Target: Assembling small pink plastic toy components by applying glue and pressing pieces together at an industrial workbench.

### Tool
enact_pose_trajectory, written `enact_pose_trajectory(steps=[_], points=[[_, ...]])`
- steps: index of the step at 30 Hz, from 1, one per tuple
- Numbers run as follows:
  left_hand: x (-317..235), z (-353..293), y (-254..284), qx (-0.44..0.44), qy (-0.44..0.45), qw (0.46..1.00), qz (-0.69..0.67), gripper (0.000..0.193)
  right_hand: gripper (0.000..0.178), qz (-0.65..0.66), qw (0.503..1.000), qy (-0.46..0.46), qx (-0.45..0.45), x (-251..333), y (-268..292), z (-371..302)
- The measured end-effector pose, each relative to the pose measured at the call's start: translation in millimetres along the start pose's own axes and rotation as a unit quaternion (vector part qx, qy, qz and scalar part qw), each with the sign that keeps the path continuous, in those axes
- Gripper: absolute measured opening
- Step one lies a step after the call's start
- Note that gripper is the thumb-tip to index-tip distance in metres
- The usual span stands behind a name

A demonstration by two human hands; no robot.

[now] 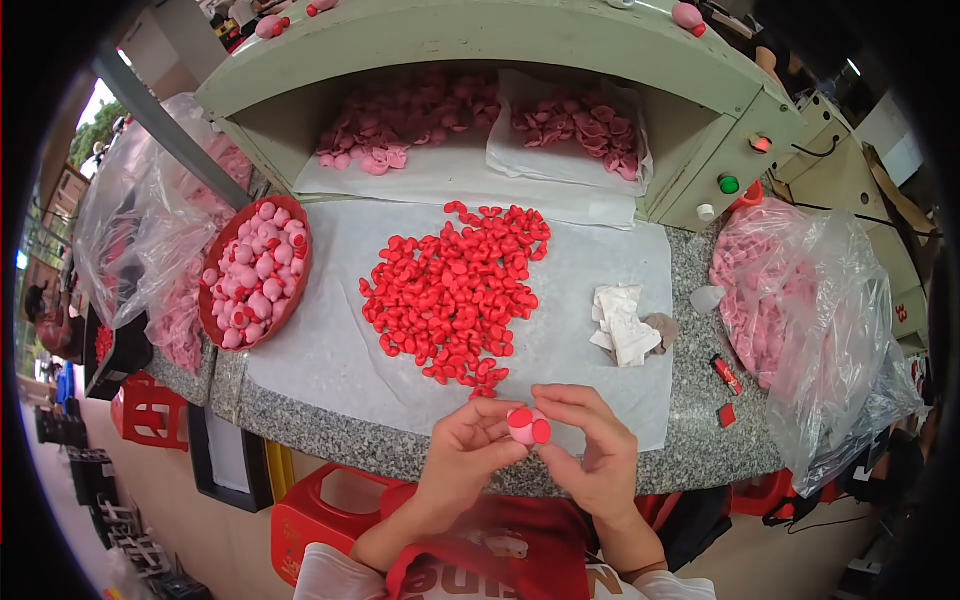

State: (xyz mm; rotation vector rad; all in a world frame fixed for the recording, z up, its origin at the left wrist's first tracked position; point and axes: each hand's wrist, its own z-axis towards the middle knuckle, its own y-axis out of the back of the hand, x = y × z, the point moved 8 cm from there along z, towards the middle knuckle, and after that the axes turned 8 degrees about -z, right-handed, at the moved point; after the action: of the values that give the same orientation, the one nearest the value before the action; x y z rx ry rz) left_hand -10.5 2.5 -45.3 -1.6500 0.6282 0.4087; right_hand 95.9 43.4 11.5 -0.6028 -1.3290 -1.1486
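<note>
Just over the near edge of the table, a small rounded pink piece with red parts (522, 431) sits between my two hands. My left hand (466, 446) pinches its left side with thumb and fingertips. From the right, my right hand (598, 446) curls round the same piece, thumb below and fingers above it. Beyond my fingers spreads a big heap of small curved red pieces (455, 290) on a white sheet (325, 330). To the left stands a red basket (301, 212) full of pink balls with red parts, similar to the piece I hold.
A pale green metal cabinet (480, 45) spans the back, with pink pieces (420, 110) on its shelf. Clear bags of pink pieces flank the table: a left bag (150, 200) and a right bag (800, 290). A folded white cloth (625, 325) and a red marker-like item (726, 376) lie rightward.
</note>
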Motion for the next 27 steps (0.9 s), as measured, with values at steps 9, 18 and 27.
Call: enact_pose_trajectory(steps=[9,18,27], points=[[-25.8,-7.4,-15.0,-0.031,-0.199,0.946,0.254,0.037,0.038,0.157,0.987,-0.016,0.005,-14.9,-18.2,-1.1],[-32.3,-14.4,-12.5,-0.057,-0.305,0.875,0.373,0.032,0.033,0.234,0.971,-0.05,0.007,-16.6,-27.9,-2.5],[-31.2,-17.7,-21.8,-0.061,-0.35,0.827,0.436,0.027,0.026,0.217,0.975,-0.023,-0.033,-19.3,-26.5,-3.4]])
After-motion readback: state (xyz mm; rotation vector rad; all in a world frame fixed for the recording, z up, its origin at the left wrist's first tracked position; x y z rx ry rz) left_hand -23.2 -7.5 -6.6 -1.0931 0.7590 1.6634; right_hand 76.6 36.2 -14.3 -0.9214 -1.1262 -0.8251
